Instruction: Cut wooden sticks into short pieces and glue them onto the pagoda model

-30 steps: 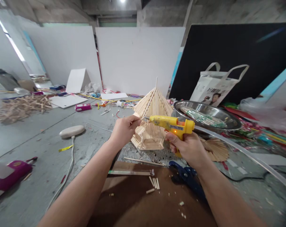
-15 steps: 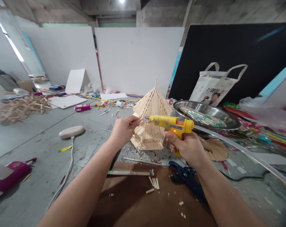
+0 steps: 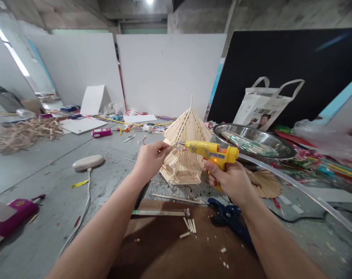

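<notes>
In the head view, taking the wooden-stick pavilion model as the clock's centre, it stands upright on the grey floor, peaked roof uppermost. The right hand, at 4 o'clock, has its grip wrapped around the handle of a yellow hot-glue gun. The gun crosses in front of the model, nozzle towards 9 o'clock, an orange light glowing on its body; a long translucent glue stick trails from its rear towards 4 o'clock.

The left hand, at 8 o'clock, keeps a narrow grip, thumb and fingertips pinched together near the nozzle; I cannot tell whether anything small is between them.

At 6 o'clock, short stick pieces lie on a brown board, with navy-handled cutters at 5. A steel basin holding green-and-white sticks sits at 3, a white carrier bag at 2, and a pile of wooden pieces at 9.
</notes>
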A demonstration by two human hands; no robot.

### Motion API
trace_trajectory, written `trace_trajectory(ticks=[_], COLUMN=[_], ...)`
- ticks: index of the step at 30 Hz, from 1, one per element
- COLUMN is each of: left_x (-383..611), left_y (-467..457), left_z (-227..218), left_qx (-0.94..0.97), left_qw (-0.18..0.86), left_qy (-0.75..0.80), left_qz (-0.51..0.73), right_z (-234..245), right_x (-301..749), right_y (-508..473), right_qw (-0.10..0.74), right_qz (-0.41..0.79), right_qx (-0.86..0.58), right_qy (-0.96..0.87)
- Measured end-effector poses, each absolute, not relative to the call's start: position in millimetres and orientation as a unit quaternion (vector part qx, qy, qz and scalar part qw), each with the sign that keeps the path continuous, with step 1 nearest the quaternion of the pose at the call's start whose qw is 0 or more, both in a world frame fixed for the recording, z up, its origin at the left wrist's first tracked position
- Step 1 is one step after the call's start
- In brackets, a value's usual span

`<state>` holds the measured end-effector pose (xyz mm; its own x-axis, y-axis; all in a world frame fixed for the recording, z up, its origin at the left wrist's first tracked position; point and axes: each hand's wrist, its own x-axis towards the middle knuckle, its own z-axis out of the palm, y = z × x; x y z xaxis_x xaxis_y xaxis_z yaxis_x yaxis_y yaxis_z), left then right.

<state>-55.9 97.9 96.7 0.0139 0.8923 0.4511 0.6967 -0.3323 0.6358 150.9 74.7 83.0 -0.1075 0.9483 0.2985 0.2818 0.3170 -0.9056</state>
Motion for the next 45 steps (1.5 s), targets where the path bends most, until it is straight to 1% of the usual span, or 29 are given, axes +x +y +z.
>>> trace_trajectory(ticks=[6, 12, 19, 22, 24, 26, 30, 32, 35, 40, 42, 45], left_x=[-56.9, -55.4, -56.9, -56.7, -54.9, -51.0, -39.5, -34.0, -27.6, -19.7, -17.2, -15.1], left_y=[97.2, 97.9, 98.5, 96.9, 93.5, 88.3, 77.1, 73.4, 70.6, 68.1, 67.6, 67.9], left_z=[97.8, 97.1, 92.7, 93.9, 97.1, 101.4, 107.6, 107.8, 106.2, 105.1, 104.5, 101.7], left_qx=[0.71, 0.711, 0.727, 0.733, 0.739, 0.748, 0.762, 0.759, 0.743, 0.686, 0.669, 0.651], left_qw=[0.049, 0.005, -0.074, -0.089, -0.081, -0.054, 0.024, 0.066, 0.163, 0.398, 0.453, 0.499], left_qy=[0.584, 0.603, 0.595, 0.584, 0.574, 0.557, 0.523, 0.517, 0.502, 0.446, 0.427, 0.41], left_qz=[0.391, 0.362, 0.336, 0.336, 0.344, 0.356, 0.38, 0.391, 0.411, 0.414, 0.407, 0.399], right_z=[82.5, 85.3, 82.5, 81.1, 83.1, 87.3, 94.7, 95.4, 94.5, 93.1, 92.7, 92.1], right_x=[150.5, 147.9, 148.0, 149.2, 148.7, 146.7, 139.4, 135.7, 131.6, 129.5, 129.8, 130.3], right_y=[74.8, 73.9, 75.4, 75.9, 74.3, 71.3, 65.7, 65.0, 65.5, 65.8, 65.6, 65.3], right_qw=[0.474, 0.471, 0.479, 0.49, 0.504, 0.53, 0.613, 0.635, 0.637, 0.631, 0.626, 0.618], right_qz=[0.347, 0.341, 0.342, 0.357, 0.375, 0.398, 0.466, 0.498, 0.522, 0.554, 0.566, 0.564], right_qx=[-0.476, -0.482, -0.469, -0.461, -0.452, -0.438, -0.369, -0.343, -0.339, -0.317, -0.305, -0.3], right_qy=[-0.655, -0.656, -0.659, -0.648, -0.634, -0.608, -0.52, -0.481, -0.455, -0.441, -0.442, -0.458])
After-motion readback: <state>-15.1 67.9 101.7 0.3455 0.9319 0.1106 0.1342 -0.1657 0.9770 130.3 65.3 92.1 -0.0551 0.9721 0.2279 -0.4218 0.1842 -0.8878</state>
